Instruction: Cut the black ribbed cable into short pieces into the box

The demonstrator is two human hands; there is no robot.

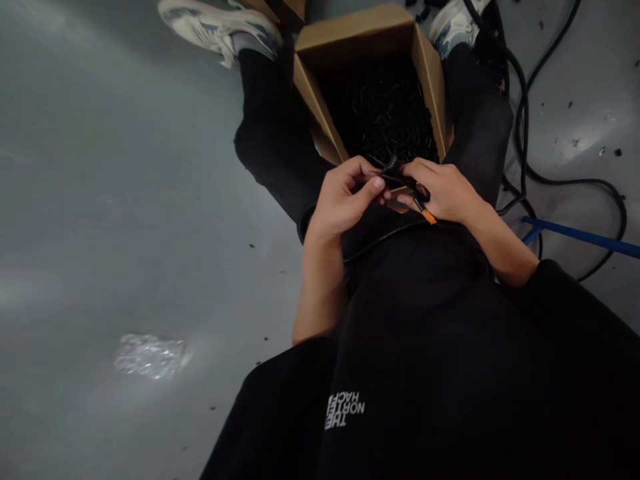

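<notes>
hoodie [425,373] under both hands: left hand [343,200] and right hand [443,190], fingers [373,187] closed, pinch a coiled black cable [391,167], likely light and springy, best held near its orange tip [426,213].

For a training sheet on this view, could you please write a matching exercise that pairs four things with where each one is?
Things:
1. Cardboard box
2. Orange-tipped black part
3. Black cable
4. Blue bar

Places:
A. Beyond the right forearm, running to the view's right edge
B. Between the legs, filled with small black pieces
C. Held by both hands, the left hand and the right hand
D. Looped on the floor

Pairs: 1-B, 2-C, 3-D, 4-A
</notes>
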